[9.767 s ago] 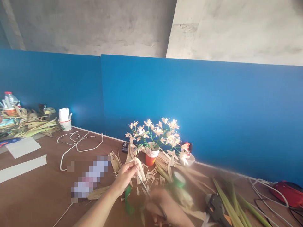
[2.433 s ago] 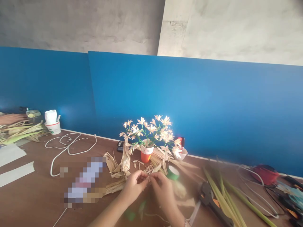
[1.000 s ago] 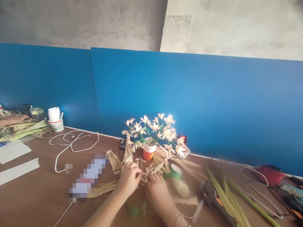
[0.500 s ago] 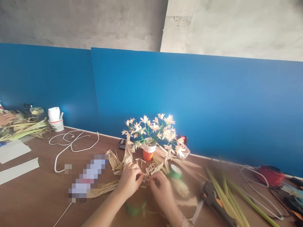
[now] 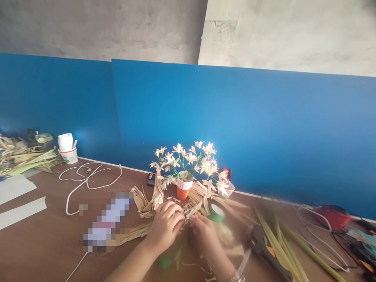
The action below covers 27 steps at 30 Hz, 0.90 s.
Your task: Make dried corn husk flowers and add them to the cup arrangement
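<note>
Your left hand (image 5: 167,222) and right hand (image 5: 205,229) have curled fingers, tips close together; what they grip, I cannot tell. Pale, thin, dry husk strips (image 5: 195,209) lie just beyond; a brushing knuckle could scatter them.

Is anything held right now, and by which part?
Cannot be told: the left hand and right hand nearly meet by pale scraps; anything pinched there is too small to make out.

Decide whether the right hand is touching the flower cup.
Apart. The head view shows pale scraps between the right hand and the flower cup.
</note>
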Motion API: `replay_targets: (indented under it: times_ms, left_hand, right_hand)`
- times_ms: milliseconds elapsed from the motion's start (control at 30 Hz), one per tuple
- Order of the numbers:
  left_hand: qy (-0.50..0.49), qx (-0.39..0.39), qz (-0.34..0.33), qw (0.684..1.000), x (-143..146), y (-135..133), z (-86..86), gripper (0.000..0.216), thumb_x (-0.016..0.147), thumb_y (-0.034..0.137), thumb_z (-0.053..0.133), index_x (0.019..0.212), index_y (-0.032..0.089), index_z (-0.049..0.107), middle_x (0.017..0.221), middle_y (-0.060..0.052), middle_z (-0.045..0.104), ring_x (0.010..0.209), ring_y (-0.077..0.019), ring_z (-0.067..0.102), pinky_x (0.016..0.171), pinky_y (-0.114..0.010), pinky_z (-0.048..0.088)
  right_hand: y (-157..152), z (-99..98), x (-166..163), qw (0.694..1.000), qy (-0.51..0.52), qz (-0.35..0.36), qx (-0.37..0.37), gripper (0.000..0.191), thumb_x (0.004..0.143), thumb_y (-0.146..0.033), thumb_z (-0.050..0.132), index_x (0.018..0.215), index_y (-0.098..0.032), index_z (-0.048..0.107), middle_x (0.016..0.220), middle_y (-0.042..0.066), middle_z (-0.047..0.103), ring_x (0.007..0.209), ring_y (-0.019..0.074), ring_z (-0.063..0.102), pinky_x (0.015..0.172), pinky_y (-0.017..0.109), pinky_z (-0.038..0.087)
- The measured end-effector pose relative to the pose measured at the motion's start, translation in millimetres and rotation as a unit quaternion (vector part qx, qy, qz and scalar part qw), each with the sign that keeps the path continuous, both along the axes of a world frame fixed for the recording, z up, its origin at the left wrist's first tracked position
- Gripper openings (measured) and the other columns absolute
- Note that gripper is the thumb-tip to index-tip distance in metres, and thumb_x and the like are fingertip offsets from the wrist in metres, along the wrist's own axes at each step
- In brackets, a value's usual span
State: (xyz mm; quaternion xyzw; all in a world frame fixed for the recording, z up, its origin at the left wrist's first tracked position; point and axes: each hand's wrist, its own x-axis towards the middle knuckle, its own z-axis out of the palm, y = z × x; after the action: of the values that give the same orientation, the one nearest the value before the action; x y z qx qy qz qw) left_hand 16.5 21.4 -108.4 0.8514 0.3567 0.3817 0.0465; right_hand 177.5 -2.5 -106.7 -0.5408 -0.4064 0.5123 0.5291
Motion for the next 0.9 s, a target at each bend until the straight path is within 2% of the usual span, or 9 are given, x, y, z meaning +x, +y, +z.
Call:
replay_targets:
  times_ms: [100,200,300,400,500,600,733,900]
  left_hand:
    - [-0.026,-0.02,0.004,0.999,2,1,-0.1,0.018,0.089,0.016,0.048,0.084,0.022,0.065,0.09,-0.004,0.066,0.09,-0.021,0.055,0.08,-0.037,0.04]
    - [-0.053,-0.073,0.003,0.996,3,2,-3.0,0.017,0.088,0.014,0.05,0.082,0.022,0.064,0.09,-0.005,0.066,0.09,-0.0212,0.056,0.081,-0.037,0.041]
    - [-0.066,-0.109,-0.003,0.992,3,2,-6.3,0.015,0.085,0.013,0.052,0.078,0.021,0.062,0.09,-0.004,0.065,0.092,-0.0212,0.056,0.083,-0.036,0.042]
    - [-0.058,-0.11,-0.004,0.992,3,2,-8.1,0.015,0.08,0.01,0.057,0.088,0.022,0.062,0.094,-0.004,0.065,0.095,-0.0224,0.054,0.085,-0.037,0.041]
    - [-0.03,-0.065,-0.004,0.997,2,1,-7.7,0.022,0.079,0.008,0.057,0.095,0.023,0.062,0.095,-0.004,0.065,0.095,-0.0234,0.053,0.084,-0.038,0.04]
    - [-0.006,0.0,-0.001,1.0,1,1,-5.6,0.018,0.084,0.009,0.052,0.088,0.022,0.063,0.09,-0.004,0.065,0.089,-0.0219,0.053,0.079,-0.038,0.038]
    - [-0.002,0.034,0.008,0.999,2,0,-3.9,0.018,0.087,0.01,0.049,0.083,0.021,0.062,0.082,-0.003,0.064,0.083,-0.0202,0.052,0.075,-0.037,0.037]
    - [0.014,-0.02,0.036,0.999,3,2,-7.8,0.016,0.086,0.012,0.05,0.078,0.019,0.061,0.079,-0.003,0.062,0.083,-0.0206,0.052,0.076,-0.037,0.038]
  right_hand:
    - [0,-3.1,1,0.999,-0.026,-0.011,0.043,0.013,0.067,-0.033,0.063,0.067,-0.019,0.062,0.06,-0.001,0.057,0.052,0.0139,0.046,0.051,0.025,0.036]
    - [-1,-5.7,1,0.986,-0.114,-0.01,0.122,0.022,0.069,-0.029,0.063,0.087,-0.018,0.067,0.078,0.003,0.066,0.07,0.0188,0.056,0.064,0.028,0.044]
    - [0,-7.4,0,0.976,-0.173,0.003,0.132,0.014,0.072,-0.031,0.061,0.073,-0.017,0.066,0.071,0.003,0.064,0.068,0.0189,0.055,0.065,0.029,0.043]
    - [1,-8.2,0,0.985,-0.139,0.001,0.098,0.022,0.072,-0.037,0.062,0.062,-0.017,0.062,0.06,0.001,0.06,0.061,0.0172,0.052,0.06,0.027,0.042]
    - [3,-7.5,2,0.994,-0.095,0.006,0.057,0.028,0.07,-0.042,0.063,0.058,-0.017,0.061,0.053,-0.001,0.057,0.052,0.0147,0.049,0.052,0.026,0.039]
    - [3,-6.6,3,0.995,-0.089,0.011,0.053,0.029,0.07,-0.04,0.064,0.054,-0.017,0.058,0.05,-0.002,0.054,0.049,0.0137,0.048,0.05,0.025,0.038]
    - [1,-10.1,0,0.988,-0.118,0.017,0.093,0.016,0.073,-0.032,0.061,0.067,-0.017,0.063,0.059,0.0,0.06,0.057,0.0159,0.053,0.055,0.025,0.041]
    - [2,-19.5,1,0.964,-0.227,-0.002,0.137,0.018,0.082,-0.028,0.05,0.08,-0.018,0.065,0.073,0.004,0.066,0.067,0.0205,0.059,0.062,0.029,0.045]
